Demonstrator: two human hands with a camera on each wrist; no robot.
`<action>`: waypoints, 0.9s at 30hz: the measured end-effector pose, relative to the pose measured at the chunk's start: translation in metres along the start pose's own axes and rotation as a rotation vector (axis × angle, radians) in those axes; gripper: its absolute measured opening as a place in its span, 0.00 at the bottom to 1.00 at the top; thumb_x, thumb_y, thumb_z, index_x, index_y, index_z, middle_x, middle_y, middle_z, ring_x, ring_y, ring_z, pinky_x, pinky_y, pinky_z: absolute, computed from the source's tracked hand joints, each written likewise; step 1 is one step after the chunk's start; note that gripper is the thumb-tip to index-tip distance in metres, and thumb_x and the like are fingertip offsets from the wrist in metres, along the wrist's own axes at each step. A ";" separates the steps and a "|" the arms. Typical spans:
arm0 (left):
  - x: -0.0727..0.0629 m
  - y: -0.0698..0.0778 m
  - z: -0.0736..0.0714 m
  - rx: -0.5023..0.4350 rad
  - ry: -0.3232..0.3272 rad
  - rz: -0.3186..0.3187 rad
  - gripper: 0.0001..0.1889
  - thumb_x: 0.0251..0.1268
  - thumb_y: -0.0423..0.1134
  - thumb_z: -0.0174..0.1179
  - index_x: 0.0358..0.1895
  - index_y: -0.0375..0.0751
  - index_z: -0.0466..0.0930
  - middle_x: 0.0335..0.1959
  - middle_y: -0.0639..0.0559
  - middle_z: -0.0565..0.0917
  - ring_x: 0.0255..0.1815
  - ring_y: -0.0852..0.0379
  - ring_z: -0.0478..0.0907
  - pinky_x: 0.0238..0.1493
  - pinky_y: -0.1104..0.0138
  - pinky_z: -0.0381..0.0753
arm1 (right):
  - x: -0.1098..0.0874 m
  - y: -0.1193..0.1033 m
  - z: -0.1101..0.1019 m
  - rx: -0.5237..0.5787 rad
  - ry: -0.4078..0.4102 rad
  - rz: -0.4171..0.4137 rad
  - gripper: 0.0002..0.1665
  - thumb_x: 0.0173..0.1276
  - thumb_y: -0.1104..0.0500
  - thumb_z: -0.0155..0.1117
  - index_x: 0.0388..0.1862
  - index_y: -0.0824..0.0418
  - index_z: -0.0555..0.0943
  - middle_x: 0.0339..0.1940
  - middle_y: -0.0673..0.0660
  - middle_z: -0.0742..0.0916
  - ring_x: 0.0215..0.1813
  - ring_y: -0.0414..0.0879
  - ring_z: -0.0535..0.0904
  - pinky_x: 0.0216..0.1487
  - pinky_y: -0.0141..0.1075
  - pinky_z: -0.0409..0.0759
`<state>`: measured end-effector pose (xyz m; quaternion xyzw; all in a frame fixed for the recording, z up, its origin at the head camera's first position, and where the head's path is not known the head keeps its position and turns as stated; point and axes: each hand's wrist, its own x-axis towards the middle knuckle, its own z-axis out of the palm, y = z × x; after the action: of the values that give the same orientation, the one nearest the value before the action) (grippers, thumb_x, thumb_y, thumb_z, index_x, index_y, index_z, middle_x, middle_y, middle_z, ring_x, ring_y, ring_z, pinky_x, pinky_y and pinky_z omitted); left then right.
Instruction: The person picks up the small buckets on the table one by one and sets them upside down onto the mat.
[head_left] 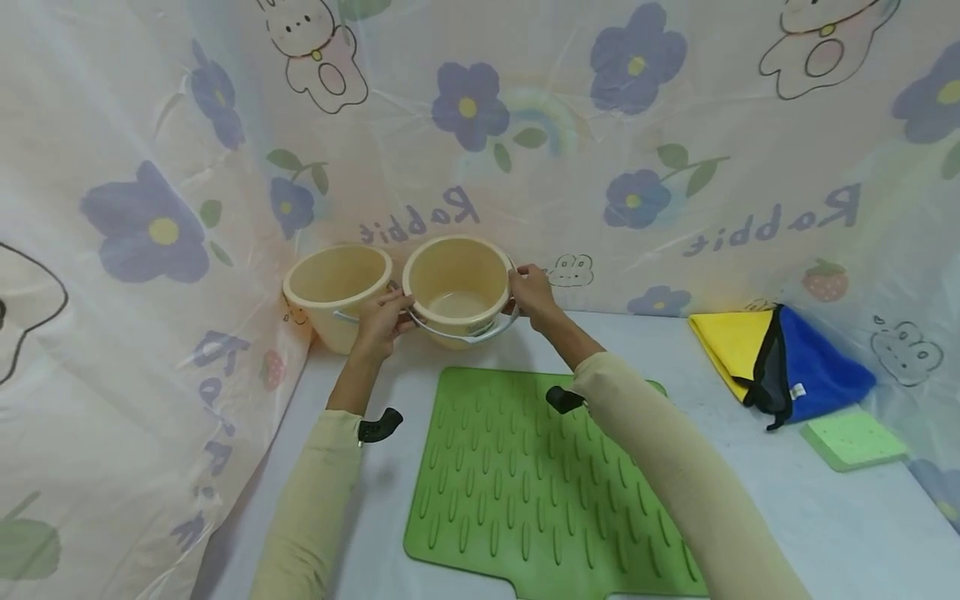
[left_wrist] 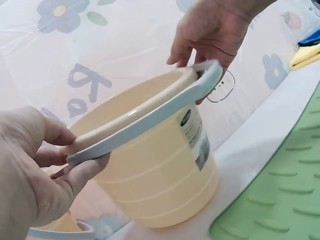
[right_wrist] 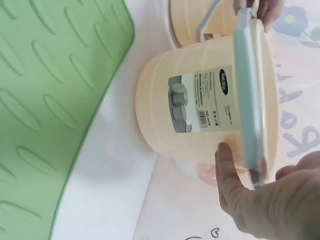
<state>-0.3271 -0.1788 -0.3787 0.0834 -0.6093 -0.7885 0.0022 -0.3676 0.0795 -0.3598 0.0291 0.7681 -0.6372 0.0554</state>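
Note:
A cream plastic bucket [left_wrist: 155,185] is held by both hands at opposite sides of its rim, mouth tipped toward me in the head view. My left hand [head_left: 382,321] pinches the rim and the handle's end between thumb and fingers. On the other side, my right hand [head_left: 534,293] grips the rim by the other handle end. The pale blue-grey handle [left_wrist: 145,120] lies down along the front of the rim. A printed label [right_wrist: 205,102] is stuck on the bucket's wall. Just left stands a second cream bucket [head_left: 333,325], partly behind my left hand.
A green ridged mat [head_left: 517,467] lies on the white table [head_left: 360,517] in front of the buckets. To the right are a folded yellow and blue cloth [head_left: 817,367] and a light green sponge [head_left: 855,437]. A patterned curtain [head_left: 525,192] hangs behind and at the sides.

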 end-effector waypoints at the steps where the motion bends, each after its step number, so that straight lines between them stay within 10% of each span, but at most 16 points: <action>1: -0.001 0.001 -0.001 0.022 -0.020 -0.003 0.27 0.78 0.30 0.55 0.76 0.27 0.63 0.29 0.53 0.85 0.25 0.60 0.87 0.34 0.76 0.89 | 0.001 0.002 0.000 -0.017 0.017 -0.003 0.31 0.86 0.51 0.45 0.79 0.65 0.63 0.62 0.71 0.81 0.30 0.42 0.85 0.41 0.35 0.91; 5: -0.002 0.001 -0.002 0.066 -0.067 -0.014 0.27 0.79 0.30 0.54 0.76 0.27 0.63 0.27 0.52 0.85 0.24 0.59 0.86 0.34 0.75 0.89 | 0.004 0.007 0.001 -0.067 0.091 -0.028 0.31 0.85 0.50 0.46 0.78 0.65 0.66 0.59 0.69 0.83 0.23 0.36 0.79 0.24 0.24 0.80; 15: -0.003 0.002 0.002 0.190 -0.095 0.041 0.26 0.81 0.32 0.50 0.76 0.27 0.63 0.41 0.47 0.80 0.32 0.62 0.82 0.39 0.75 0.89 | -0.001 -0.011 0.005 -0.082 0.119 -0.035 0.33 0.80 0.60 0.46 0.81 0.66 0.62 0.73 0.68 0.76 0.38 0.45 0.74 0.24 0.26 0.74; 27: -0.012 0.006 0.009 0.280 -0.202 0.054 0.25 0.83 0.34 0.48 0.75 0.24 0.65 0.51 0.40 0.77 0.36 0.63 0.81 0.44 0.74 0.89 | -0.020 -0.012 -0.016 -0.056 0.101 -0.031 0.24 0.85 0.57 0.45 0.73 0.67 0.69 0.53 0.63 0.79 0.34 0.42 0.74 0.26 0.26 0.74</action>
<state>-0.3170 -0.1701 -0.3688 -0.0132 -0.7123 -0.7000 -0.0493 -0.3503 0.0934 -0.3428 0.0477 0.7879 -0.6140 0.0073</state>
